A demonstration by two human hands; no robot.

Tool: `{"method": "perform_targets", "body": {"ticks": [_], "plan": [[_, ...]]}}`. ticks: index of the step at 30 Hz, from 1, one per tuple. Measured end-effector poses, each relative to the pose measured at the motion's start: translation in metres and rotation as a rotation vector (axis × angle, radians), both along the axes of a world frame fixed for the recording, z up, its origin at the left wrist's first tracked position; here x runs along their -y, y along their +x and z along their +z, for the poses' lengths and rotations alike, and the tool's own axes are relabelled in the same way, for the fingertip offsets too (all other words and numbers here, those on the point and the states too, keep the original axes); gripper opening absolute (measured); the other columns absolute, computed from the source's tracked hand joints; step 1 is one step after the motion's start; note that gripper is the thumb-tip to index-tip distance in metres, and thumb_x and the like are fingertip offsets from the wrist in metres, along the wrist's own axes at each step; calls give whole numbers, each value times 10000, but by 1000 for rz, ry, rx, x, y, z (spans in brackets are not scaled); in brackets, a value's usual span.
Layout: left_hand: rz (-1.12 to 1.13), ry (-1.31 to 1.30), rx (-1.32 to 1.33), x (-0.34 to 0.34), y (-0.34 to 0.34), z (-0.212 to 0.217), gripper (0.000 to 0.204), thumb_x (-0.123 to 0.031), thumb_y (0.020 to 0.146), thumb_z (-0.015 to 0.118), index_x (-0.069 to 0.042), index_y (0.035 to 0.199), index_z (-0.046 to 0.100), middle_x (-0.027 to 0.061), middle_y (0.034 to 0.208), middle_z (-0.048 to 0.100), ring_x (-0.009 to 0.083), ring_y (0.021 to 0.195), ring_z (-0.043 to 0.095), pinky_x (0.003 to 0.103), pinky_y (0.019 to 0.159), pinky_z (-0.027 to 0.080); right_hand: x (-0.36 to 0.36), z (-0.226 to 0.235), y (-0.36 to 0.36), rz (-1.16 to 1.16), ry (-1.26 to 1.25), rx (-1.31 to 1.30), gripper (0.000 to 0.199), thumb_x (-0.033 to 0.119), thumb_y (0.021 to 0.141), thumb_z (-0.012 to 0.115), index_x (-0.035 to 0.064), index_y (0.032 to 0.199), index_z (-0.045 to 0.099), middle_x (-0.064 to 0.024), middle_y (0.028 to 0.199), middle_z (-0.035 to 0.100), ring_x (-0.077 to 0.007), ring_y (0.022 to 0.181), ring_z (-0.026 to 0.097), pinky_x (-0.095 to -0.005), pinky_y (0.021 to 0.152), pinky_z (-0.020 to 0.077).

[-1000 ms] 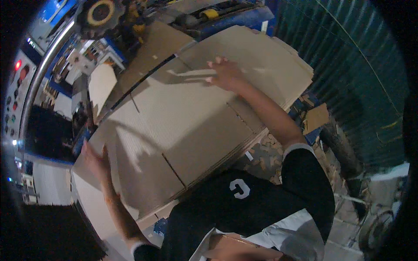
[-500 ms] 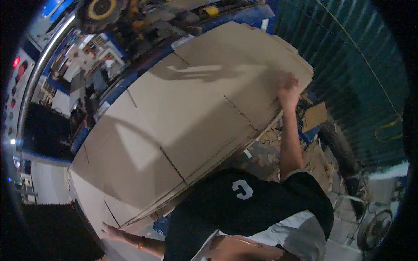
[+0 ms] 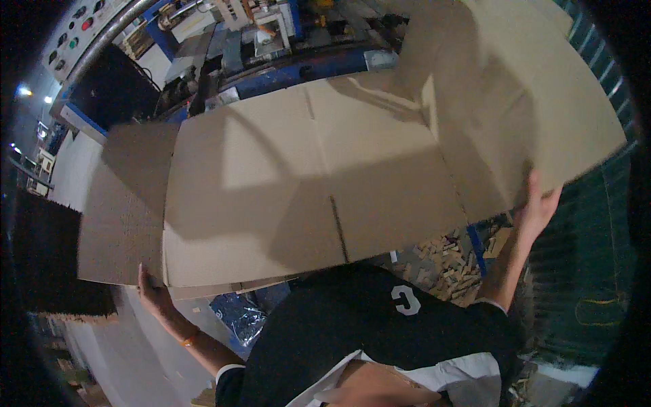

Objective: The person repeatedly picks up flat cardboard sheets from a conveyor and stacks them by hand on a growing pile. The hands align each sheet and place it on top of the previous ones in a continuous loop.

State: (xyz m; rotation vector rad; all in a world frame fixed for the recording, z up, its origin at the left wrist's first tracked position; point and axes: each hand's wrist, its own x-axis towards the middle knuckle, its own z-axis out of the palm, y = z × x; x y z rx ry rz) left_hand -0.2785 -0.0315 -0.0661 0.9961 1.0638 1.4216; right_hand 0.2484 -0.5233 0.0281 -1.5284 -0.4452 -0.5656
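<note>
- Since half a second before, the big flat cardboard sheet [image 3: 319,183] had swung round and spread wider across your view, your right hand [image 3: 537,207] had dropped to its near right edge, and your left hand [image 3: 154,293] had come up to its near left corner.
- The sheet, creased and slotted like an unfolded box, hung in front of your chest, with its right panel tilted up and away.
- Your right hand was closed on the near edge of that panel, fingers curled over it; your left hand pinched the near left corner from below, where at least two layers showed.
- To carry it well, you needed both grips kept level and the layers pinched together, I'd judge, so none slid out.
- Blue machinery [image 3: 291,47] stood far behind, wood scraps [image 3: 444,261] lay on the floor near right.
- The sheet hid everything beneath it, and your left fingertips were out of sight.
</note>
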Motion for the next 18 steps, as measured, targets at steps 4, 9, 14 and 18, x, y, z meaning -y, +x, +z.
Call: {"method": "perform_targets", "body": {"ticks": [4,9,14,18], "plan": [[-134,201,-502,77,50,30,271,-40,824,552,16,1088,568,83,1066,582,164,937,546,290,843,411,-33,-41,-71,352,-853,190,358,170,829,591,86,1169,517,-66,1231,522,-240,1070,527,-377,912,423],[-536,738,-1160,110,131,29,412,-26,780,553,-101,1185,557,133,1309,462,293,1237,408,403,1044,279,-83,-74,-72,680,-1253,893,421,360,779,596,242,1180,545,-4,1305,473,-277,1163,472,-425,971,391],[-729,1014,-1481,100,159,37,451,-4,779,533,-119,1215,539,119,1318,452,326,1235,398,437,1038,287,-102,-79,-56,764,-1182,783,481,447,714,601,225,1140,572,-9,1244,521,-262,1161,477,-415,960,386],[-723,1034,-1459,89,159,35,510,19,752,528,-121,1242,514,122,1331,438,328,1243,387,433,1040,287,-112,-91,-32,748,-1161,816,559,526,724,567,188,1169,554,-34,1273,495,-259,1191,449,-424,979,351]]}}
